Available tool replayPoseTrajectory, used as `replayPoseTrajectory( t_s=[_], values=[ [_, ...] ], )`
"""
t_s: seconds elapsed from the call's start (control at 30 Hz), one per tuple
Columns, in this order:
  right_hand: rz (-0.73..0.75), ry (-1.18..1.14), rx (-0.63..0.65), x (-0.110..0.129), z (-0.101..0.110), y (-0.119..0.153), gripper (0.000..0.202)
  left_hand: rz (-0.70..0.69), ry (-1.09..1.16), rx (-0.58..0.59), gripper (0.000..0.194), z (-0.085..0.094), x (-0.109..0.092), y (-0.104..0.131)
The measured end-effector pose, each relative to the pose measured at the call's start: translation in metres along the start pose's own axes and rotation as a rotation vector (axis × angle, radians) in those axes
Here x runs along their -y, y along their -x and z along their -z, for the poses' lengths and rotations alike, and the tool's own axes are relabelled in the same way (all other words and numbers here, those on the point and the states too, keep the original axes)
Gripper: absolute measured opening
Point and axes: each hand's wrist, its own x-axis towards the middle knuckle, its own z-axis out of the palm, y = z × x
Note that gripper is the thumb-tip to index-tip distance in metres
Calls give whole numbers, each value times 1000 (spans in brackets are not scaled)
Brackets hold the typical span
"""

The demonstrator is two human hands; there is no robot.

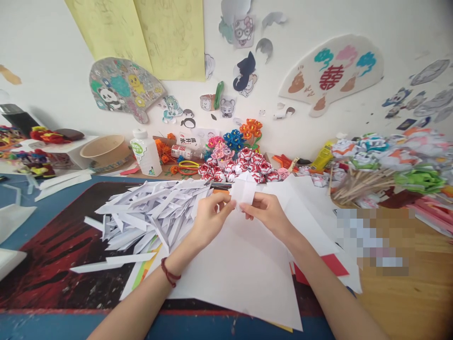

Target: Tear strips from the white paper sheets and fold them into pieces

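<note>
Between my two hands is a small folded piece of white paper (243, 190), held upright above the stacked sheets. My left hand (211, 215) pinches its lower left edge between thumb and fingers. At the lower right edge, my right hand (267, 212) grips it, thumb in front and fingers behind. Large white sheets (240, 269) lie flat beneath both hands. Left of my hands is a heap of folded white paper strips (148, 212).
A white bottle (146, 153) and red-and-white paper flowers (244, 165) line the wall side. A round wooden box (106, 147) stands at the left. Paper flowers on sticks (368, 184) crowd the right. Red paper (334, 265) lies near my right forearm.
</note>
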Motion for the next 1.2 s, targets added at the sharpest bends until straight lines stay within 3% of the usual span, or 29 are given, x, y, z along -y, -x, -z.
replayPoseTrajectory(
  t_s=[1.2],
  values=[
    [20,-54,-62,5,0,1,16,35,23,161,27,-4,-2,1]
  ],
)
